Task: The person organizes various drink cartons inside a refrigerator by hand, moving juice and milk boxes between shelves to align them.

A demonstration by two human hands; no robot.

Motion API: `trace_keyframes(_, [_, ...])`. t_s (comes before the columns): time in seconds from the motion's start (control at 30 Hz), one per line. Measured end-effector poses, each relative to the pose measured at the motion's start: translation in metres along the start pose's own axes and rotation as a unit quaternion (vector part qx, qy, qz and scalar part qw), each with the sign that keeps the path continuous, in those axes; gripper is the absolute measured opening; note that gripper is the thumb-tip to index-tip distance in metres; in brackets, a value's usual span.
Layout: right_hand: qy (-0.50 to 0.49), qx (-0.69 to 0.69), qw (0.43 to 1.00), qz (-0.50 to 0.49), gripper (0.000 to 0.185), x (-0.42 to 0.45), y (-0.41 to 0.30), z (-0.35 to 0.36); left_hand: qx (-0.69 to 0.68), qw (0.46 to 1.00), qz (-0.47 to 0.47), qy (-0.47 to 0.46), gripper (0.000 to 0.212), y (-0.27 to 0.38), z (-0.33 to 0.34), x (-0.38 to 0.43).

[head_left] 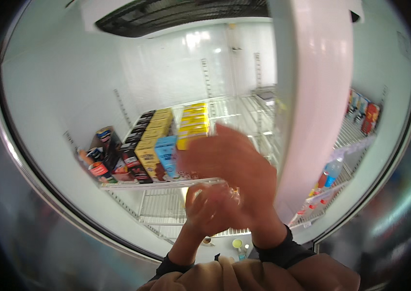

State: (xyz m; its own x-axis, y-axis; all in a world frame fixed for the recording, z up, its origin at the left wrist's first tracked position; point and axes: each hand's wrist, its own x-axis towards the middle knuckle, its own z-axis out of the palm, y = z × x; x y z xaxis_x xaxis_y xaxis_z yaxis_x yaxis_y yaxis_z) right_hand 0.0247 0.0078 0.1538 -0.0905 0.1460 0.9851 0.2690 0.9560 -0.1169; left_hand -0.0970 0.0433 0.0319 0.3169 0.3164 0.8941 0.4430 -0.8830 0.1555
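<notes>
In front of an open refrigerated display cabinet, my two hands are close together at the centre. My left hand [211,209] is lower, its fingers curled around a shiny, clear, plastic-looking item [232,194] that is mostly hidden. My right hand [232,160] is raised above and beside it, blurred, with its fingers over the lower part of the shelf; whether it holds anything cannot be told. Behind my hands stand rows of cartons: black [132,160], cream-yellow [149,156], a light blue one [166,154] and yellow ones [193,123].
A wire shelf edge [162,186] runs under the cartons, with mixed packets [100,169] at its left end. A white upright post [313,91] divides the cabinet. Beyond it are red cartons [370,118] and bottles [333,169]. Another wire shelf [163,203] lies below.
</notes>
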Motion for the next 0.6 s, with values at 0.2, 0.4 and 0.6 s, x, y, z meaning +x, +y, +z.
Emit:
trace_keyframes(0.2, [0.077,-0.126,0.987,-0.061,0.041,-0.027,-0.045,-0.135,-0.091,0.964,0.240,0.075,0.010,0.071,0.034,0.044])
trace_keyframes(0.4, [0.236,-0.205,0.942,0.120,0.029,-0.012,0.025,-0.254,-0.146,0.925,0.348,0.034,0.008,0.113,0.086,0.056])
trace_keyframes(0.6, [0.030,-0.540,0.826,0.159,0.028,-0.040,0.167,-0.385,-0.185,0.922,0.340,0.012,0.015,0.152,0.144,0.064])
